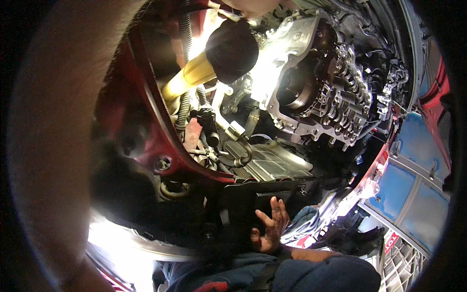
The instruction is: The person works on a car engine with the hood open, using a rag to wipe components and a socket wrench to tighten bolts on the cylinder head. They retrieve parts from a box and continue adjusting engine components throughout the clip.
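Observation:
My left forearm (53, 146) rises large along the left side and leaves the view at the top. A patch of skin (253, 5) shows at the top edge, but I cannot make out fingers or whose it is. My right hand (272, 226) has its fingers spread over the black panel (287, 190) at the front edge of the engine bay, holding nothing. Beyond it lies an engine (311, 92) with its cover off, camshafts (348, 104) bare. A yellow work light with a black head (192, 80) leans left of the engine, beside bright glare.
The red fender (151, 117) curves along the left of the bay. Ribbed hoses (184, 109) and a metal pipe with a connector (236, 130) lie between fender and engine. A blue cabinet (396, 190) stands at the right, near a wire-mesh rack (401, 267).

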The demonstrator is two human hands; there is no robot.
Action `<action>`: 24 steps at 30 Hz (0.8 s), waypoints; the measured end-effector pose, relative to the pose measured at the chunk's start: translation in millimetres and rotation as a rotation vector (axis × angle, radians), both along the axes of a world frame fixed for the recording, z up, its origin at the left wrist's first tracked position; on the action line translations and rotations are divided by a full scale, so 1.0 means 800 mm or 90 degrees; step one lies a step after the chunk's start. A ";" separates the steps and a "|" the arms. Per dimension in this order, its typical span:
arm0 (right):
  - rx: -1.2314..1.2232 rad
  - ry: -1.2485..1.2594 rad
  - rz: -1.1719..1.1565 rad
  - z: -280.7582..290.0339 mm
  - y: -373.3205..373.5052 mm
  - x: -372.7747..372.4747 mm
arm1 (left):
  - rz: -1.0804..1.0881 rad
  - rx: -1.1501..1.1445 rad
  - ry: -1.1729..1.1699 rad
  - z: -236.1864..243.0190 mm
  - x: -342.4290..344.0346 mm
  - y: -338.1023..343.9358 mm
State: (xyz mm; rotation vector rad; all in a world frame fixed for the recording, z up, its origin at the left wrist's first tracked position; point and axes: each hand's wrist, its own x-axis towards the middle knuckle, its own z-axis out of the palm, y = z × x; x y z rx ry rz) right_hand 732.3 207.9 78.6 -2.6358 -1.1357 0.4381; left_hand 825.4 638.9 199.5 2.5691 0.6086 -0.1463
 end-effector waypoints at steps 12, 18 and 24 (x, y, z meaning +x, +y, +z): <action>0.016 -0.031 0.041 -0.009 -0.008 0.003 | 0.034 0.005 0.018 0.004 0.022 -0.008; 0.032 0.007 0.014 -0.005 -0.010 0.001 | 0.046 0.008 0.029 0.005 0.034 -0.008; 0.044 0.020 -0.003 -0.007 -0.008 -0.001 | 0.061 0.013 0.038 0.006 0.043 -0.010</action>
